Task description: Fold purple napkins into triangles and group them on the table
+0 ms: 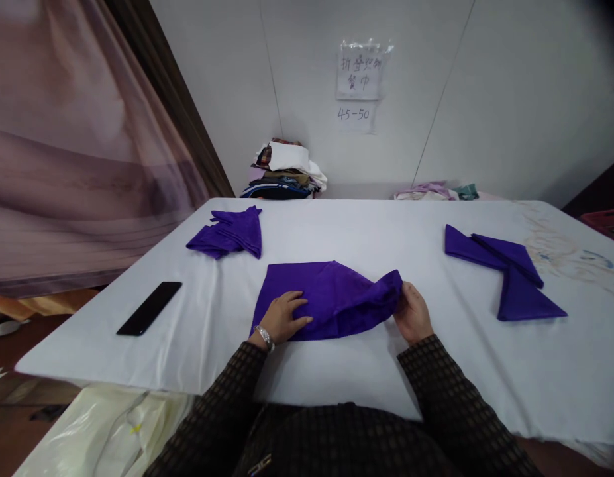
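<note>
A purple cloth (326,291) lies in front of me, its left part flat and its right end lifted and bunched. My left hand (285,317) rests on the cloth's left part with its fingers spread. At the right end, my right hand (412,313) pinches the raised corner of the cloth; its fingertips are partly hidden behind the fabric. A crumpled purple cloth (230,232) sits at the back left. On the right lies another purple cloth (515,271), folded into angular, pointed shapes.
The white-covered table (351,232) bears a black phone-like slab (150,308) at the left. Behind its far edge are a clothes pile (287,169) and more fabric (428,192). Clear plastic (108,430) lies below the front left edge.
</note>
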A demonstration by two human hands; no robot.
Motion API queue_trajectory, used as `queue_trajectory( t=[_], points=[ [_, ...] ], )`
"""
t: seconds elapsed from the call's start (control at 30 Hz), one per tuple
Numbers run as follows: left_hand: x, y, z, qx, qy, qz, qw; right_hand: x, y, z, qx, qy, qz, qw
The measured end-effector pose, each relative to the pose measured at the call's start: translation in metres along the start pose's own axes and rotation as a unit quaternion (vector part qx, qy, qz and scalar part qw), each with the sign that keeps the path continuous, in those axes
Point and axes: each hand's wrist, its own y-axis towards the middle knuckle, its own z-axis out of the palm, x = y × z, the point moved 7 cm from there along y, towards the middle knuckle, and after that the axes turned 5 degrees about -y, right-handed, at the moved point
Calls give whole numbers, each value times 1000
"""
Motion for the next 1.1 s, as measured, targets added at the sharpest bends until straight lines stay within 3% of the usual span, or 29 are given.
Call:
queue_trajectory(
  t=[0.3, 0.37, 0.47, 0.53, 0.63, 0.73, 0.8, 0.9, 1.0, 1.1],
  points=[
    [2, -2, -6, -3, 26, -39, 999, 0, -4, -2, 25, -13, 5, 1000],
    [6, 3, -20, -6, 4, -63, 998, 0, -6, -2, 32, -26, 4, 999],
    [1, 19, -57, -27, -74, -74, 994, 0, -7, -1, 37, -26, 2, 999],
    [-13, 40, -86, -55, -129, -57, 988, -1, -6, -2, 31, -18, 5, 999],
    [-54, 86, -125, -119, -233, -7, 965, -5, -4, -7, 6, 5, 16, 1000],
    [-109, 137, -146, -177, -428, 96, 881, -9, -2, -15, -29, 31, 42, 998],
    [-142, 164, -144, -152, -492, 161, 842, -10, -2, -20, -49, 40, 58, 996],
    [-159, 180, -126, -134, -490, 192, 839, -9, -2, -28, -61, 44, 65, 995],
    [-135, 166, -89, -90, -444, 159, 877, -8, -3, -33, -68, 47, 59, 995],
    [-93, 125, -43, -17, -331, 106, 937, -7, -3, -31, -58, 50, 55, 996]
  ],
)
